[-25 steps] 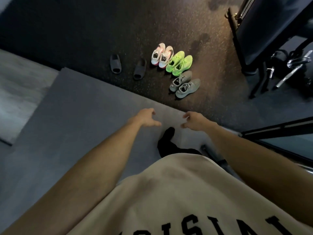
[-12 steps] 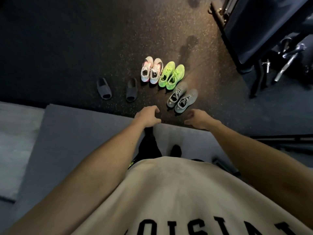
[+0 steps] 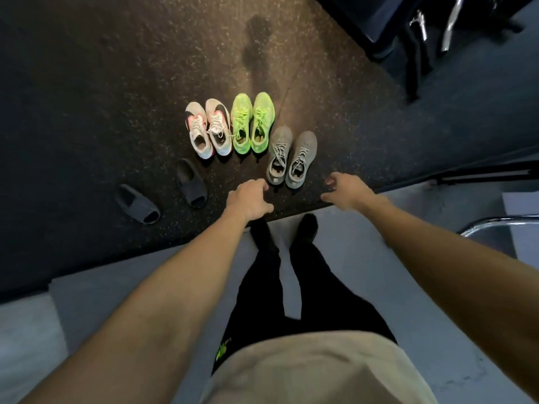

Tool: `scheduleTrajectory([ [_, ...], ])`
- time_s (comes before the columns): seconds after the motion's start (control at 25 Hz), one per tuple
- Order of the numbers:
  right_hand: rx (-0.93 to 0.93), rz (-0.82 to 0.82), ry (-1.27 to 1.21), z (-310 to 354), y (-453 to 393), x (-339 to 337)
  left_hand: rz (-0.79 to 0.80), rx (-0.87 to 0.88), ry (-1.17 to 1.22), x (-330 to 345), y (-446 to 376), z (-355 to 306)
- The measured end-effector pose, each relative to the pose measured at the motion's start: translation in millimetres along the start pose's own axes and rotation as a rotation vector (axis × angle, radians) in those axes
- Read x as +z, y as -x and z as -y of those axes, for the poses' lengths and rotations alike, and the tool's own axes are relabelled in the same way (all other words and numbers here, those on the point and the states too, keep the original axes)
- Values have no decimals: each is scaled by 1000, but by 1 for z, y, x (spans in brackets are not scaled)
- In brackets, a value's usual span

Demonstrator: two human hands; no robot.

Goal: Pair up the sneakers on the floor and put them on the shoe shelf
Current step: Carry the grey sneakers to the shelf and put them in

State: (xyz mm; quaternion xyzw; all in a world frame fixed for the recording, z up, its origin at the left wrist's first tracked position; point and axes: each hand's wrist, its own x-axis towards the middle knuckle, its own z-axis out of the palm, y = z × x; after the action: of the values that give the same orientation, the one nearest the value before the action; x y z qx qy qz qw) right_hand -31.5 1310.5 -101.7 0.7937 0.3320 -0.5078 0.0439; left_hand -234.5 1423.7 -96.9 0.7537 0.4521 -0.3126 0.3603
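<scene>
1. Both hands have come forward since the earlier frames, and the grey sneakers (image 3: 291,157) now sit much nearer to them than a second ago; the shoes themselves keep their arrangement.
2. My left hand (image 3: 250,199) hovers just short of the grey pair's heels, its grip loosely curled and holding nothing.
3. My right hand (image 3: 347,191) hangs just to the right of that pair, fingers half spread, thumb apart, also holding nothing.
4. I read the spacing as deliberate: one hand to each grey shoe, so the pair could be lifted together.
5. Taking the grey pair as my landmark: the green sneakers (image 3: 253,123) stand just beyond it and to its left, and the white sneakers (image 3: 207,128) touch the green pair's far side.
6. Two dark slides (image 3: 163,196) lie well to the left of the grey pair, apart from each other and angled; they are not sneakers, so I judge them outside the job.
7. All three pairs already stand matched, shoe beside shoe, so pairing looks done and shelving remains.
8. Each sneaker's long axis runs away from me, toes pointing far and heel openings toward my hands, which suits a heel grasp.
9. Everything rests on the speckled dark floor (image 3: 116,83); I cannot pick out the shoe shelf.
</scene>
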Motion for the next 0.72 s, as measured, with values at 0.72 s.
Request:
scheduleTrajectory([
  [0.72, -36, -125, 166, -94, -438, 222, -35, 132, -384, 219, -438, 73],
])
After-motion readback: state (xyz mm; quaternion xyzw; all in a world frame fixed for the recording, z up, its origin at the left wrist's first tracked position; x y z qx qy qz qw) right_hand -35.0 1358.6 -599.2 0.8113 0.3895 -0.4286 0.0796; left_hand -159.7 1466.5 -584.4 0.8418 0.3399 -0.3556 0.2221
